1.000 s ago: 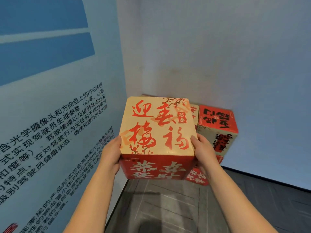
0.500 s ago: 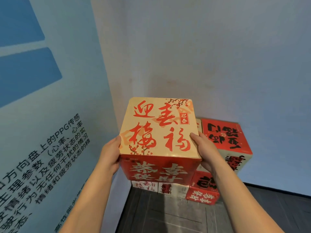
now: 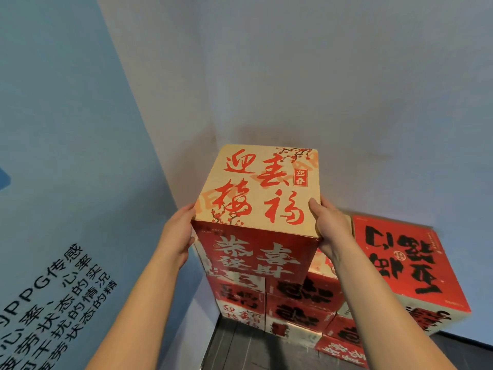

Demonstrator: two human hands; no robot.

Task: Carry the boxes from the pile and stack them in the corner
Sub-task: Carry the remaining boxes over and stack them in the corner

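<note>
I hold a cube-shaped carton (image 3: 260, 193) with a tan top and red calligraphy, its front face red. My left hand (image 3: 177, 235) presses its left side and my right hand (image 3: 329, 228) presses its right side. The carton sits high in the corner, over the left column of the stack of boxes (image 3: 301, 303); whether it rests on that column I cannot tell. To the right a red-topped box (image 3: 400, 263) crowns a lower column.
A blue wall (image 3: 66, 182) with printed Chinese text runs close on the left. A plain grey wall (image 3: 346, 89) closes the corner behind the stack. Dark plank floor (image 3: 253, 351) shows below the boxes.
Both hands have carried the carton forward into the corner, over the left column of the stack. The stack now looks closer and more of its lower boxes show.
</note>
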